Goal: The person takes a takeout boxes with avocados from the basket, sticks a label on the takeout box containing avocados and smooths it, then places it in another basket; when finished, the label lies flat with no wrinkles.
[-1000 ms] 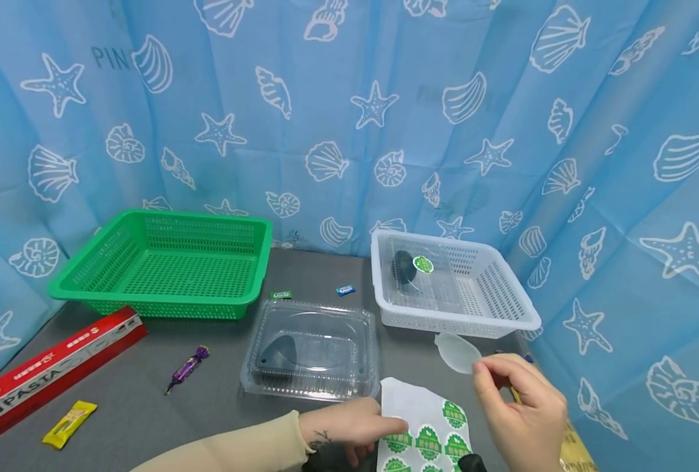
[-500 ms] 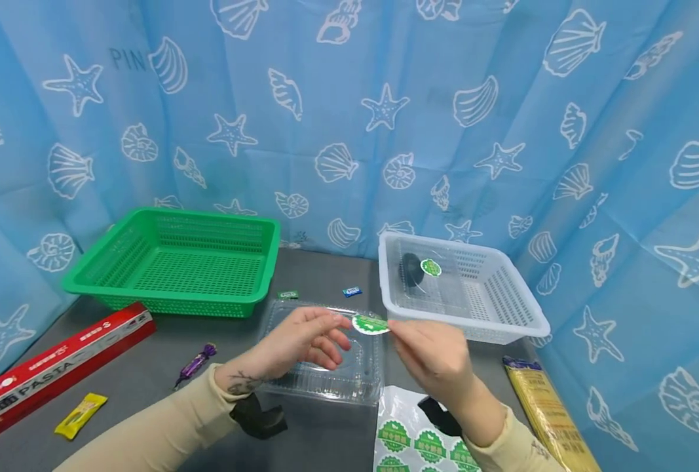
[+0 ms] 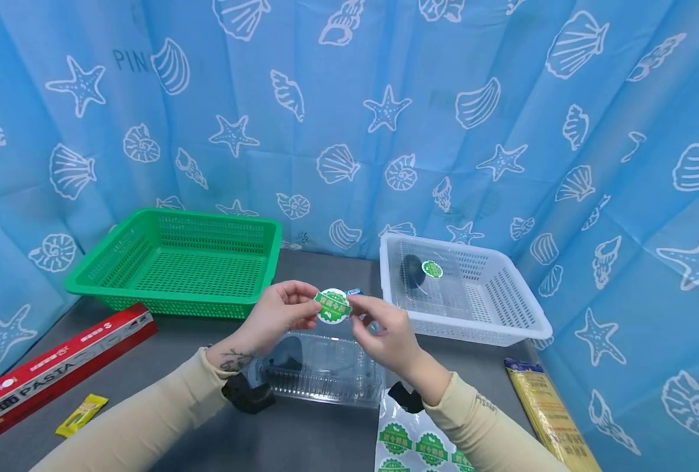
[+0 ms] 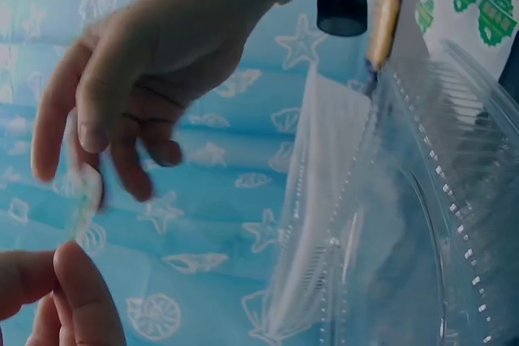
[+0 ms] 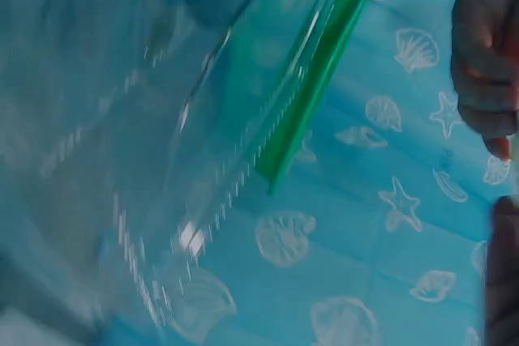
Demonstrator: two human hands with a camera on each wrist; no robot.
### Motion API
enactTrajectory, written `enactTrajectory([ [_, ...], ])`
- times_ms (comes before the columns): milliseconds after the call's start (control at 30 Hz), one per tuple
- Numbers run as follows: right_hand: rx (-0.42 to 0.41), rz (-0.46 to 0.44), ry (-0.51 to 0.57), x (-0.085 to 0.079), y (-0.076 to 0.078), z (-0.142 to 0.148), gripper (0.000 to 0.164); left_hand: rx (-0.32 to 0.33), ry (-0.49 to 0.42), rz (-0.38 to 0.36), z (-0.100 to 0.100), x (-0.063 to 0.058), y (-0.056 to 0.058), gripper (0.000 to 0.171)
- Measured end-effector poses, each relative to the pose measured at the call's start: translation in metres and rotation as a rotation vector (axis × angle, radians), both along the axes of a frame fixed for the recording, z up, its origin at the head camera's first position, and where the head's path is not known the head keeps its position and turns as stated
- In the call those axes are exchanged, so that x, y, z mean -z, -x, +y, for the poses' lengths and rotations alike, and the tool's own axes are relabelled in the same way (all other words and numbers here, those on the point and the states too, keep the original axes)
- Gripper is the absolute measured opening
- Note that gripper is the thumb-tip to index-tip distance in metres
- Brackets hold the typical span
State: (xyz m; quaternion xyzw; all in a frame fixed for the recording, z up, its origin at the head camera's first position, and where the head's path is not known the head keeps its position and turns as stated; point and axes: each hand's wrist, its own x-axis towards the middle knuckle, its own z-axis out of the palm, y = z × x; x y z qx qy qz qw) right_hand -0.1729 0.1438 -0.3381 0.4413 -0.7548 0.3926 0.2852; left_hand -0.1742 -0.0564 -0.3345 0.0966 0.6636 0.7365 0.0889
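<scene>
A round green-and-white sticker (image 3: 333,306) is held up between both hands, above the clear plastic clamshell box (image 3: 325,373). My left hand (image 3: 275,313) pinches its left edge between thumb and fingers. The fingertips of my right hand (image 3: 387,331) hold the right edge. Seen from the left wrist, the sticker (image 4: 85,204) is nearly edge-on between the two hands. Inside the lidded box lies a dark rounded object (image 3: 286,353), its kind unclear. The sticker sheet (image 3: 413,436) lies at the front, partly covered by my right sleeve.
A green basket (image 3: 175,305) stands at back left. The white basket (image 3: 461,328) at back right holds another clear box with a green sticker. A red pasta box (image 3: 60,370), a yellow packet (image 3: 82,414) and a gold package (image 3: 552,413) lie at the sides.
The right hand has brought the sticker from above the sheet to over the clamshell box. My left hand has left the sheet and now grips the sticker's other edge, turning its printed face toward me.
</scene>
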Motion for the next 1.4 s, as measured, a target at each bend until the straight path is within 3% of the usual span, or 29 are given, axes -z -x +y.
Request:
enactTrajectory([
  [100, 0.052, -0.574, 0.112, 0.001, 0.002, -0.006, 0.029, -0.035, -0.031, -0.032, -0.002, 0.002, 0.003, 0.027],
  [167, 0.113, -0.855, 0.142, -0.001, 0.006, -0.011, 0.030, -0.049, -0.041, -0.054, -0.003, 0.004, 0.006, 0.027],
  [233, 0.153, -0.995, 0.117, -0.001, 0.012, -0.015, 0.031, -0.048, -0.013, -0.067, -0.005, 0.007, 0.009, 0.029],
  [333, 0.202, -1.055, 0.032, 0.000, 0.021, -0.020, 0.029, -0.029, 0.107, -0.068, -0.006, 0.013, 0.015, 0.028],
  [433, 0.246, -1.059, -0.114, 0.004, 0.027, -0.023, 0.025, 0.017, 0.301, -0.014, -0.008, 0.020, 0.019, 0.024],
  [567, 0.316, -0.981, -0.383, 0.011, 0.031, -0.028, 0.030, 0.093, 0.576, 0.135, -0.008, 0.029, 0.021, 0.014],
  [667, 0.380, -0.899, -0.537, 0.014, 0.031, -0.032, 0.036, 0.125, 0.724, 0.241, -0.005, 0.033, 0.023, 0.008],
  [767, 0.437, -0.861, -0.630, 0.014, 0.031, -0.036, 0.039, 0.133, 0.832, 0.301, 0.000, 0.036, 0.024, 0.007],
  [867, 0.467, -0.847, -0.687, 0.013, 0.030, -0.039, 0.039, 0.141, 0.907, 0.342, 0.005, 0.037, 0.024, 0.010],
  [1167, 0.477, -0.779, -0.836, 0.013, 0.029, -0.040, 0.041, 0.214, 0.994, 0.365, 0.011, 0.037, 0.022, 0.012],
  [1267, 0.429, -0.672, -0.863, 0.016, 0.029, -0.039, 0.034, 0.225, 1.058, 0.415, 0.011, 0.036, 0.022, 0.008],
  [1400, 0.248, -0.413, -0.881, 0.019, 0.024, -0.033, 0.010, 0.261, 1.136, 0.596, 0.007, 0.036, 0.019, 0.010],
])
